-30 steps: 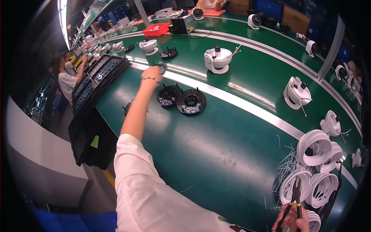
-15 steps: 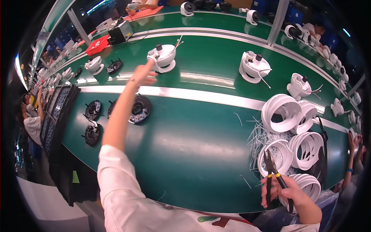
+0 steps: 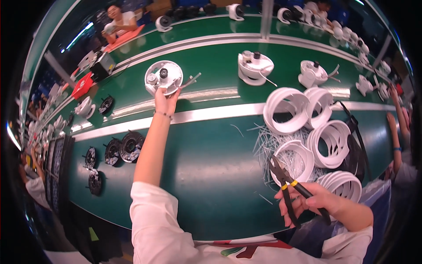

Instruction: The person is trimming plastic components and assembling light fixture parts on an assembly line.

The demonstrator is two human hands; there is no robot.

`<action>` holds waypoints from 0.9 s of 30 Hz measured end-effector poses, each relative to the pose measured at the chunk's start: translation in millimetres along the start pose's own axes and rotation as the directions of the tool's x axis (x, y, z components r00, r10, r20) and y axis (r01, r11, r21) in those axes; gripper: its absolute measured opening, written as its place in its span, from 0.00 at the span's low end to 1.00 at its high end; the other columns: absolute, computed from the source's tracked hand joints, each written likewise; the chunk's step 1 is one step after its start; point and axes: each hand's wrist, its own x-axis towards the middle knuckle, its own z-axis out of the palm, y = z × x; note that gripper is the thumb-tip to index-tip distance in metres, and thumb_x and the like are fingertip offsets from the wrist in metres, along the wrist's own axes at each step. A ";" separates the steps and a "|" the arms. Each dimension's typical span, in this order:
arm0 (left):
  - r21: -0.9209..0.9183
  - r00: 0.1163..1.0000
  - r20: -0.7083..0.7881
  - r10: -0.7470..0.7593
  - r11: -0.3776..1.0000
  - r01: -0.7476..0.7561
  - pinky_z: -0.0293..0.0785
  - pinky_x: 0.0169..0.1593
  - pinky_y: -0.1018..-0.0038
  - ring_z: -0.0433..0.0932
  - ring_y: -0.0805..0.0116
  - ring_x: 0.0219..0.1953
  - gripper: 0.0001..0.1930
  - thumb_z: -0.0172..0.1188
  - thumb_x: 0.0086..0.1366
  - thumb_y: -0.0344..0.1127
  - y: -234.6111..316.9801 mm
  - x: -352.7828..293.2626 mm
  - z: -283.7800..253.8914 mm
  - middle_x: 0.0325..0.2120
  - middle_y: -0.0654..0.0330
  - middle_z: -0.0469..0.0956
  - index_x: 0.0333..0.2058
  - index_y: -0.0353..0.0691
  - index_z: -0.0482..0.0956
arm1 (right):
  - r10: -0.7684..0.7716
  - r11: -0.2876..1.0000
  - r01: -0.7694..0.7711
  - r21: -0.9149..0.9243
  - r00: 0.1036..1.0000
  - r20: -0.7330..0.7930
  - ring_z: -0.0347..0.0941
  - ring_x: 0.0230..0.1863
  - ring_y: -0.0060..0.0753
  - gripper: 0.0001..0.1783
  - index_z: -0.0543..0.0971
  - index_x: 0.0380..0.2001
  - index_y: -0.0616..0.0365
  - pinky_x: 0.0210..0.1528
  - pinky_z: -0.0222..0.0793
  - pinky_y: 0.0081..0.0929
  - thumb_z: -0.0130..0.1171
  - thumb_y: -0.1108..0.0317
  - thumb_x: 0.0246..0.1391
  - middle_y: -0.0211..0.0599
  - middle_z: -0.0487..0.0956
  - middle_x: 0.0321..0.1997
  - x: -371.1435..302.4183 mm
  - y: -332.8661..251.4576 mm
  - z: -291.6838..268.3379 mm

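Note:
My left hand [image 3: 166, 102] reaches over the far green belt and grips a white round camera housing [image 3: 175, 75] by its near side. The housing is tilted so its inside shows, with a black cylinder in the middle and thin white wires sticking out to the right. In my right hand [image 3: 303, 203] is a pair of cutting pliers [image 3: 285, 176] with dark handles and yellow bands, pointing up and away. The tool's jaws lie over a white plastic ring [image 3: 303, 154] and a heap of cut cable-tie ends [image 3: 263, 145].
More white rings [image 3: 330, 144] stand to the right, with black straps [image 3: 358, 145] beside them. Several black round parts [image 3: 132, 146] lie left on the near table. Other white housings [image 3: 255, 67] sit along the belt. Co-workers are across the belt and at both sides.
My left hand has closed on the white housing, which is now tilted with its inside toward me. My view has turned, shifting the scene left. The pliers stay in my right hand.

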 end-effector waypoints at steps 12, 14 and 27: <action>0.503 0.882 0.276 -0.383 0.839 0.207 0.72 0.48 0.61 0.69 0.54 0.46 0.18 0.40 0.58 0.26 -44.9 -184.0 103.0 0.46 0.48 0.63 0.48 0.29 0.55 | -0.714 0.100 0.057 -0.993 0.699 -0.031 0.69 0.23 0.37 0.30 0.69 0.41 0.62 0.26 0.65 0.26 0.62 0.58 0.33 0.40 0.72 0.27 14.9 -4.1 -11.7; 0.528 0.864 0.311 -0.397 0.828 0.190 0.72 0.48 0.62 0.69 0.56 0.46 0.18 0.40 0.59 0.26 -48.9 -197.9 106.8 0.46 0.49 0.63 0.49 0.30 0.54 | -0.678 0.198 -0.050 -0.979 0.714 -0.173 0.70 0.24 0.41 0.28 0.72 0.37 0.63 0.27 0.65 0.29 0.61 0.55 0.32 0.42 0.73 0.25 17.6 -5.8 -14.3; 0.480 0.801 0.414 -0.432 0.851 0.212 0.68 0.51 0.62 0.65 0.62 0.50 0.23 0.40 0.61 0.25 -63.1 -235.2 114.2 0.50 0.55 0.58 0.54 0.40 0.46 | -0.471 0.383 -0.280 -0.880 0.761 -0.447 0.70 0.15 0.28 0.29 0.73 0.41 0.65 0.20 0.65 0.23 0.61 0.56 0.36 0.39 0.76 0.24 25.7 -9.0 -24.1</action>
